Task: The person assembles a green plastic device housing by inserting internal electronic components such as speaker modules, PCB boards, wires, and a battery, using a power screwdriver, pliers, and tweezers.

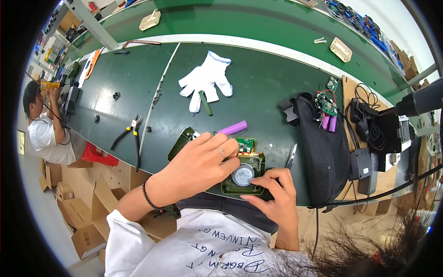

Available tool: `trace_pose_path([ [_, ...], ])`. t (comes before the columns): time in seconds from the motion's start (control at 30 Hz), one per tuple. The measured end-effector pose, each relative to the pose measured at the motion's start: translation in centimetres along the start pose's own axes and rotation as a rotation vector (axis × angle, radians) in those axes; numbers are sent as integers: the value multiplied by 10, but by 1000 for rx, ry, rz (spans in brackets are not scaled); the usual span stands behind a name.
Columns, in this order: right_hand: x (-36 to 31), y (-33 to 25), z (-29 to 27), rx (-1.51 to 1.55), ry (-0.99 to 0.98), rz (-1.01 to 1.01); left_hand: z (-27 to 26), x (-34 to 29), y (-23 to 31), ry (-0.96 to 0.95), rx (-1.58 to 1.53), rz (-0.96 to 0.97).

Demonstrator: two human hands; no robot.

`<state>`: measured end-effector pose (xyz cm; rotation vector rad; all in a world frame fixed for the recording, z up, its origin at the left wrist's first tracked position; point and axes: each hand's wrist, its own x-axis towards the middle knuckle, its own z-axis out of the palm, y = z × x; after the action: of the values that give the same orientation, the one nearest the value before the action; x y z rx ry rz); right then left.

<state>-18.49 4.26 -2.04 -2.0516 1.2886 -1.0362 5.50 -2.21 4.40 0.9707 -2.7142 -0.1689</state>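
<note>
I have the left hand (203, 159) arched over the green case (261, 162), fingers bent; they hide what they touch, so I can't tell whether they grasp anything. The right hand (281, 198) has one fingertip at the edge of the disc (242, 176) and another digit by the near rim; I can't tell if it grips. The case lies open on the bench's near side, a hard, boxy shell holding that round grey disc, with a green board (248, 145) at its far end.

A matching shell (179, 144) lies to the left, and a smooth purple cylinder (234, 128) just beyond. I see a soft white knit glove (207, 78), a flat green strip (206, 104), black-and-yellow pliers (137, 139), a pointed metal tool (291, 156) and a black mesh pouch (323, 161).

The bench (263, 78) is smooth dark green, with a pale seam. Adapters (360, 165) and cables crowd its right end. Cardboard boxes (76, 214) stand on the floor; at far left a co-worker (48, 134) sits on a red stool (107, 158).
</note>
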Motion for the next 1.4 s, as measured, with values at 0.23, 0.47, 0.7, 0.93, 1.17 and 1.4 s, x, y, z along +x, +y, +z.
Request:
trace_pose_path([
  [0.23,1,1,1,8,5,7,5,-1,-6,47,-32,10],
  [0.47,0,-1,0,31,-1,13,-1,-5,-14,51,-212,-19],
  [0.7,1,-2,0,32,-18,28,-12,12,-18,-116,-7,210],
  [0.93,0,1,0,3,-4,21,-14,22,-24,-117,66,329],
  [1.17,1,1,0,7,-5,3,-10,24,-18,-131,141,258],
  [1.4,0,1,0,40,-11,21,-8,21,-17,-104,137,266],
])
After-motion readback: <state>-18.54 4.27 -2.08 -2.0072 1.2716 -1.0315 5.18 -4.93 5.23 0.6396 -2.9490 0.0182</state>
